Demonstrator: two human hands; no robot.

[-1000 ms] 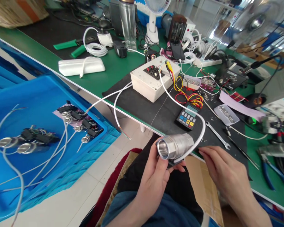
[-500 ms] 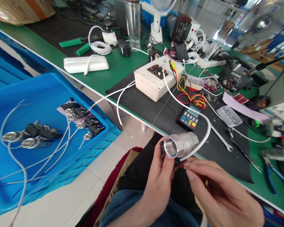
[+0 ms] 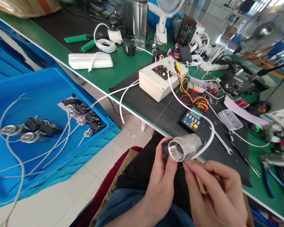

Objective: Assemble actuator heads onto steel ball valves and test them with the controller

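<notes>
My left hand [image 3: 162,176] is closed around a threaded metal pipe fitting [image 3: 190,145] that has a black housing [image 3: 165,148] behind it. The fitting's open threaded end faces me, and a white cable [image 3: 211,134] loops from beneath it towards the beige test box [image 3: 153,82]. Fingers pinched, my right hand [image 3: 215,189] is against the lower side of the fitting. Whatever lies between its fingertips is hidden. A black keypad meter [image 3: 190,119] rests on the mat just beyond the fitting.
To the left, a blue tray [image 3: 44,85] holds similar metal fittings [image 3: 34,137] with wires. On the bench lie a wrench [image 3: 221,141], tweezers [image 3: 245,157], pliers [image 3: 268,178] and a tub of small screws [image 3: 230,119]. A glass bottle [image 3: 139,26] and small fan [image 3: 162,25] stand behind.
The fitting has turned slightly in my left hand, its open end now facing me more. My right fingertips have moved up against it, and the small silver piece between them is no longer visible.
</notes>
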